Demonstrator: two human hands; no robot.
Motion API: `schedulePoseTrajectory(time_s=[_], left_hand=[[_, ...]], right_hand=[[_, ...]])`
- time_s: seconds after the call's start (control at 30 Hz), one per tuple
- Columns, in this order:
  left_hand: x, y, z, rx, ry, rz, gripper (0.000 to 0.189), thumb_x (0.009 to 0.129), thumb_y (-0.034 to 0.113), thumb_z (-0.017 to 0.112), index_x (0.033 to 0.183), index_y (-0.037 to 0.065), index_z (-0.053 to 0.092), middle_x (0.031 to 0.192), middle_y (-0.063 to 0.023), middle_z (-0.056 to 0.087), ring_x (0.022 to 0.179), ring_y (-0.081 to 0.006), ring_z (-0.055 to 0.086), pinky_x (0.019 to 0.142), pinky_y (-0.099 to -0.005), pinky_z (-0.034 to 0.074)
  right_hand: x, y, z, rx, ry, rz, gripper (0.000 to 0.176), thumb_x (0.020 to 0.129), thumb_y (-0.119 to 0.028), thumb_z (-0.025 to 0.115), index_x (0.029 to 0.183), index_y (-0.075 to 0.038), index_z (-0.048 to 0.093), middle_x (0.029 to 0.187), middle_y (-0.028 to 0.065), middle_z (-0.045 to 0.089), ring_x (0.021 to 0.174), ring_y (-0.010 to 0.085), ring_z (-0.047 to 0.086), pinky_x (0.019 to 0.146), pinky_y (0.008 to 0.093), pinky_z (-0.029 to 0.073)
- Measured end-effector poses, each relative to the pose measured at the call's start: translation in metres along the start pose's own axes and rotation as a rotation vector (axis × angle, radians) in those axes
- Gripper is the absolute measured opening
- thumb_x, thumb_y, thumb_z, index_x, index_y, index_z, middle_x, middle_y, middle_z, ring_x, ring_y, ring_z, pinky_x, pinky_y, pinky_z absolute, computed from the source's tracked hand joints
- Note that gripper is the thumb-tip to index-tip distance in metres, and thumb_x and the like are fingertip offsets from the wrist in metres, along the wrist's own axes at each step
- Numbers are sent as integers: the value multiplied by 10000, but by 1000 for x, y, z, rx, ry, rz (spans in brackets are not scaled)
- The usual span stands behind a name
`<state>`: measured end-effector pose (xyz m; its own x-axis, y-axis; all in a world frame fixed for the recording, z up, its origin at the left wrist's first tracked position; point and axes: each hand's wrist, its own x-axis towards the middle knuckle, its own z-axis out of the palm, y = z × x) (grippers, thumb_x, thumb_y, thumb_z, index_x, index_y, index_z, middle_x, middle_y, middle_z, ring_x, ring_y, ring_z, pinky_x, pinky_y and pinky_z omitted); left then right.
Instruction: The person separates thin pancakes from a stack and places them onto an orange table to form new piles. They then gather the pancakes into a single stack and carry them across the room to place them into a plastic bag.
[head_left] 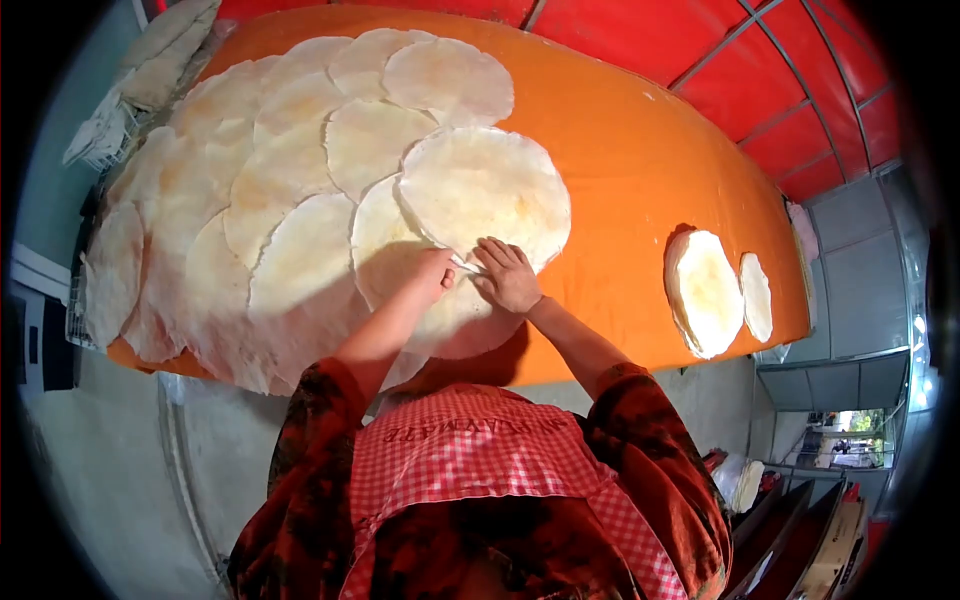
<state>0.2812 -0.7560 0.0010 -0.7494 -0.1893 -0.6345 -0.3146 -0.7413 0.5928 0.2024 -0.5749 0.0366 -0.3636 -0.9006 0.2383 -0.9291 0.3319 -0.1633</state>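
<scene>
A large thin round flatbread (490, 185) lies on top of others near the middle of the table. My left hand (433, 274) is closed at its near edge, pinching a small folded white bit of that edge. Beside it my right hand (510, 274) lies flat on the bread, fingers stretched out and pointing towards the left hand. Under both hands spreads another flatbread (455, 320), partly in shadow. Overlapping rounds such as this flatbread (300, 250) cover the left part of the orange table (620, 200).
A stack of flatbreads (703, 295) sits at the table's right, with a smaller piece (756, 297) beside it. White cloths (165, 60) lie on a rack at the far left. Red panels (680, 50) stand behind the table, and boards (800, 530) lean at lower right.
</scene>
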Motion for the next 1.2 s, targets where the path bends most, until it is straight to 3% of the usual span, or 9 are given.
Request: schedulePoseTrajectory(time_s=[0.2,0.3,0.4,0.53,0.63,0.73,0.83,1.1,1.2], left_hand=[[-3,15,14,-59,-130,-4,92,889,113,529,828,52,561,806,-103,647,466,-77,355,393,-231,289],[-17,22,15,-119,-187,20,89,891,123,545,886,46,590,879,-117,681,463,-67,367,401,-232,300],[-71,33,2,57,-77,230,142,903,145,564,1000,52,608,887,-71,668,491,-75,425,451,-226,354],[-128,4,-95,383,405,746,251,912,149,583,1155,100,545,1041,-29,590,816,-118,552,704,-277,455],[-160,-31,-133,262,407,503,348,907,136,590,1227,83,466,1099,-50,565,909,-141,552,781,-311,465],[-178,-39,-119,45,219,305,435,900,132,600,1278,52,399,1105,-76,568,928,-169,583,795,-321,484],[-178,-39,-109,-22,186,209,516,893,139,613,1308,9,335,1082,-111,582,965,-211,619,773,-325,519],[-160,-47,-117,-49,98,94,297,887,128,611,1145,40,494,1005,-72,590,905,-204,615,760,-347,532],[-152,-50,-123,-13,38,69,181,890,126,602,1046,61,537,992,-58,588,894,-201,606,783,-353,530]], right_hand=[[0,8,0,23,78,161,600,845,-190,603,1402,-84,404,1372,162,469,1285,315,434,1022,447,381],[14,22,9,-30,263,106,406,818,-111,574,1224,-105,596,1123,151,630,1031,307,607,828,417,499],[44,48,2,-233,330,107,226,801,-95,568,977,-130,704,811,121,682,688,280,664,564,391,522],[57,-39,-108,-189,222,98,268,822,-57,541,1039,-92,695,825,133,692,639,288,658,564,390,518],[10,-100,-83,-88,220,5,332,709,-2,570,1013,-38,697,945,143,696,806,281,672,689,382,543],[-36,-123,-16,-136,-60,35,306,679,-163,661,966,-60,686,989,99,662,749,229,648,599,335,532],[-29,-139,-18,-1,-31,67,245,688,-150,674,924,-88,651,938,91,676,756,262,655,641,356,539],[-21,-144,-6,-85,27,116,271,667,-255,752,869,-111,644,938,64,682,751,245,655,632,346,540],[-20,-154,-2,-53,2,153,245,676,-135,663,920,-110,653,982,74,674,784,240,653,633,355,541]])
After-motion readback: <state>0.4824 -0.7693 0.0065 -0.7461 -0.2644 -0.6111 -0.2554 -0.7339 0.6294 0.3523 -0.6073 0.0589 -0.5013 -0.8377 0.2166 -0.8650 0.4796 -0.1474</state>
